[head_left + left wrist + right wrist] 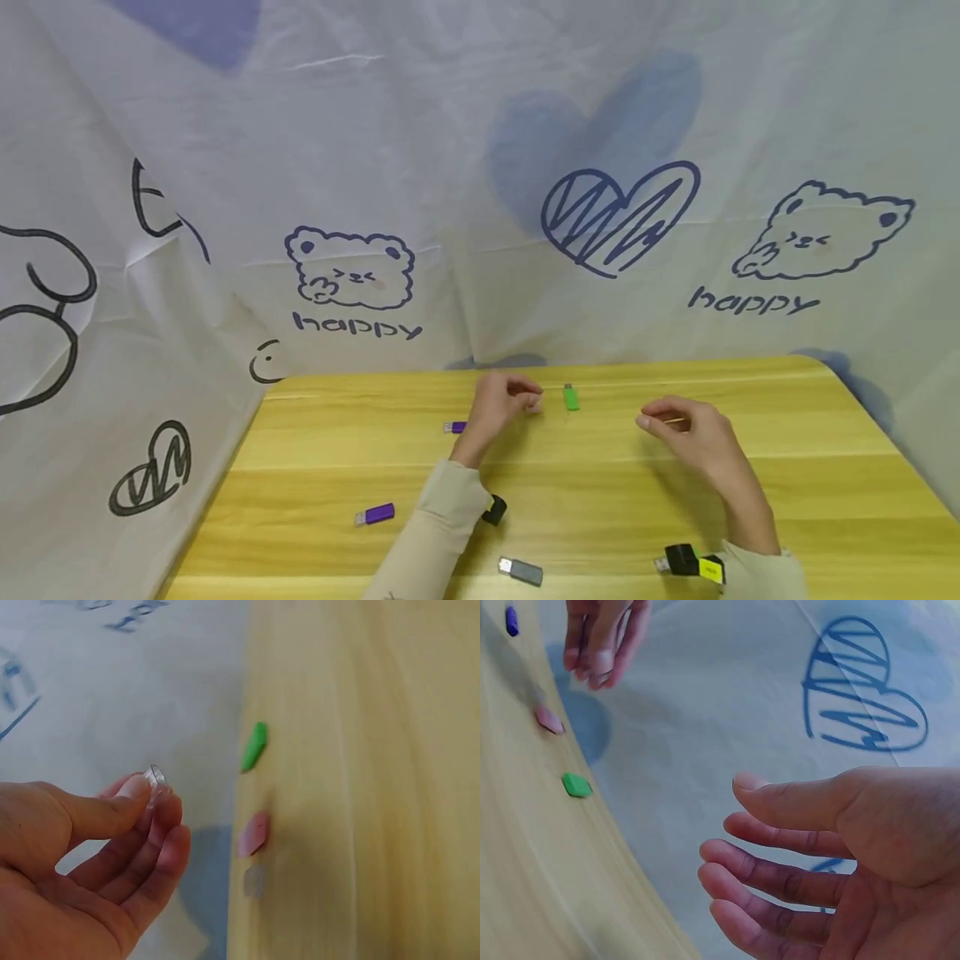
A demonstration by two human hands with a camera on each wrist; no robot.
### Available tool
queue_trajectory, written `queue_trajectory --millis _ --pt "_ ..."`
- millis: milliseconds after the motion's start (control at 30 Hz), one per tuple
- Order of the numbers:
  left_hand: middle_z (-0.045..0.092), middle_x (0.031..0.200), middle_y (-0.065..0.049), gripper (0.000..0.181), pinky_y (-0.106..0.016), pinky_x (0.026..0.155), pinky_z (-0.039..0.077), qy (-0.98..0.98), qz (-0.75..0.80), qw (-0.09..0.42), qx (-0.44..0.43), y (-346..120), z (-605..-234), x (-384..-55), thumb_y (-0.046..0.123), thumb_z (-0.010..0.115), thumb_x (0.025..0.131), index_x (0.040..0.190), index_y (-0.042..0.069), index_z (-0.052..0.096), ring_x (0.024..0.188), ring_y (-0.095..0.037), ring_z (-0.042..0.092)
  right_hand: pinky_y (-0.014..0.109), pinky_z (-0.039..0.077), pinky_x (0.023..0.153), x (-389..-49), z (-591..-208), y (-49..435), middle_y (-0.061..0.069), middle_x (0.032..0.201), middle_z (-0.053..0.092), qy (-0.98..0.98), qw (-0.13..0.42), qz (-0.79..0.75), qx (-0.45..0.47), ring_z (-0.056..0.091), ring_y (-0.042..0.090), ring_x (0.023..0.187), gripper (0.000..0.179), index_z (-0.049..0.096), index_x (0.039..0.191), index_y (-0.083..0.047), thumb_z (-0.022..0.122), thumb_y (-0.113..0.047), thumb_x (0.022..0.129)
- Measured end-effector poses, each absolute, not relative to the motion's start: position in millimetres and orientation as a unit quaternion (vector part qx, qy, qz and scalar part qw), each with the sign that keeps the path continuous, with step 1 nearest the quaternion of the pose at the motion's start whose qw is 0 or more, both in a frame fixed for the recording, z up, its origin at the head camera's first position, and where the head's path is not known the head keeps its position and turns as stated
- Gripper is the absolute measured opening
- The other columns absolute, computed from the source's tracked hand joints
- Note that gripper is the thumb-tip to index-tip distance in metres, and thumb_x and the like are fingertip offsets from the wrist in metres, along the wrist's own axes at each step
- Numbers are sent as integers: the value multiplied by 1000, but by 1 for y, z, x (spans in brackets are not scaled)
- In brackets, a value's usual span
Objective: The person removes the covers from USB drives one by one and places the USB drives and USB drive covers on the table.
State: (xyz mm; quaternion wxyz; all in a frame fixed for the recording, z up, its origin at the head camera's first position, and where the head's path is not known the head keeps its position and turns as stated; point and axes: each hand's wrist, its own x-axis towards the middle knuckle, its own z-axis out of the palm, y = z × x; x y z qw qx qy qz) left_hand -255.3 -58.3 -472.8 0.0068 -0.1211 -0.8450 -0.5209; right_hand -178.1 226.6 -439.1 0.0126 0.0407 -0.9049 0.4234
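Observation:
In the left wrist view, my left hand [112, 855] pinches a small clear plastic piece [156, 786] between thumb and fingertips, raised above the table. In the head view this hand [501, 408] is left of a green USB stick [572, 397] lying near the table's back edge. A pink USB stick [255, 834] lies on the wood below the green one in the left wrist view, a pale piece [254, 880] at its end. My right hand [810, 855] hovers right of the green stick, fingers loosely bent and apart, holding nothing.
One purple USB stick [454, 427] is partly covered by the left hand; another purple stick [375, 514] lies further left. A grey USB stick [521, 572] lies near the front of the wooden table [315, 450]. A metal plug [661, 565] shows beside the right wrist camera [681, 560].

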Motion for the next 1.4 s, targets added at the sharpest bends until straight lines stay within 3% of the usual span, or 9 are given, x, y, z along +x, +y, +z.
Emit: queue_trajectory --millis 167,300,500,633,867,1200,1400 --pt "76 95 -7 12 -30 74 60 -891 -428 6 -151 -44 -479 -271 -3 70 95 96 1 80 90 -23 70 45 59 82 -175 -441 241 17 118 71 -907 14 421 24 67 36 105 36 73 118 -3 70 -34 100" --pt "78 95 -4 11 -29 82 59 -925 -341 19 -164 -36 -483 -279 3 72 95 93 6 82 95 -22 71 39 60 79 -173 -444 254 18 115 72 -910 23 414 15 68 37 103 35 73 117 -1 69 -31 100" --pt "77 88 0 7 -27 74 59 -949 -267 21 -167 -28 -492 -285 6 78 91 88 10 83 85 -18 71 27 58 66 -171 -449 272 20 113 72 -903 11 429 -8 70 36 100 40 71 120 2 67 -33 102" --pt "75 82 3 8 -26 71 58 -957 -228 38 -174 -27 -496 -287 9 82 88 82 14 82 79 -16 70 25 58 66 -168 -452 282 18 110 73 -903 15 427 -39 71 32 96 46 70 121 3 66 -38 101" --pt "76 81 4 11 -34 76 59 -959 -201 44 -192 -30 -496 -290 8 81 88 80 15 82 80 -19 71 26 59 66 -166 -453 290 18 109 73 -899 22 433 -60 71 35 97 45 69 120 4 66 -37 102" --pt "74 81 3 12 -36 78 58 -953 -224 53 -197 -31 -500 -290 9 82 88 78 15 79 81 -19 69 21 57 63 -167 -451 293 19 106 73 -898 49 431 -70 68 14 84 38 69 118 6 67 -28 102" --pt "75 90 -3 8 -32 76 58 -930 -309 43 -195 -32 -490 -283 1 75 91 93 7 80 84 -20 69 21 56 63 -167 -452 298 20 107 73 -901 53 425 -71 70 19 85 37 70 118 5 67 -28 102"
